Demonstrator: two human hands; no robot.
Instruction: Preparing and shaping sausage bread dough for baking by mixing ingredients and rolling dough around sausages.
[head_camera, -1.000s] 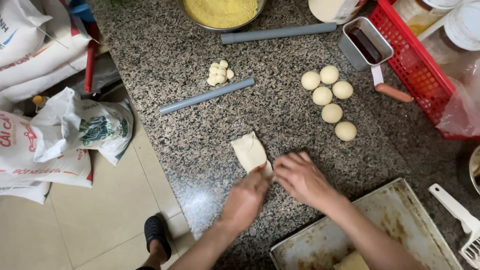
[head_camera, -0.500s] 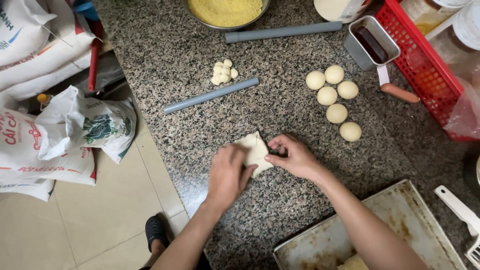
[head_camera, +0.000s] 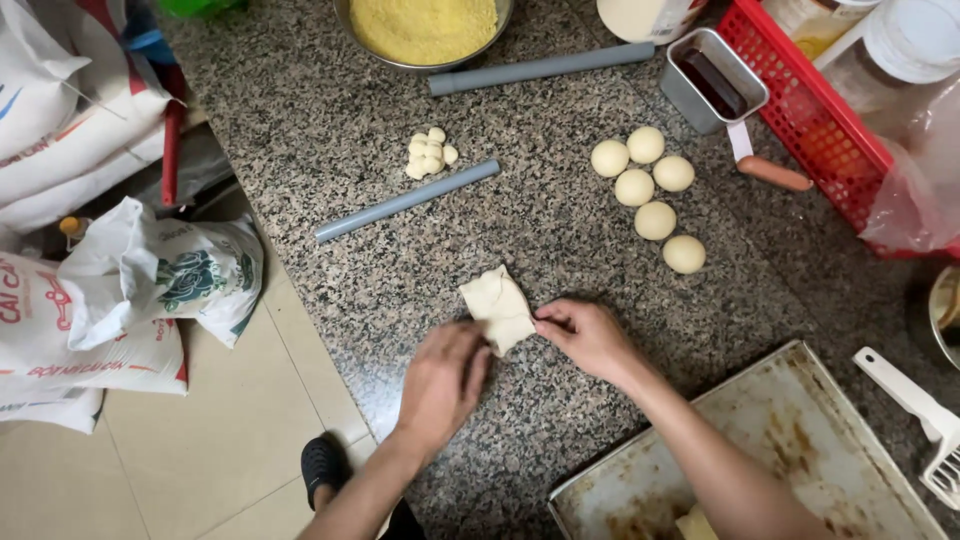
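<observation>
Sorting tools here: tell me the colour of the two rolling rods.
Both rods are plain grey, clearest in the head view.

Bare worktop lies open beyond the folded dough, hemmed by grey rod left, dough balls right.

Under my fingers the dough sheet is pale cream on a speckled grey-black granite worktop. Far off sit cream dough balls, grey pipes, yellow meal and, at right, a red basket.
</observation>
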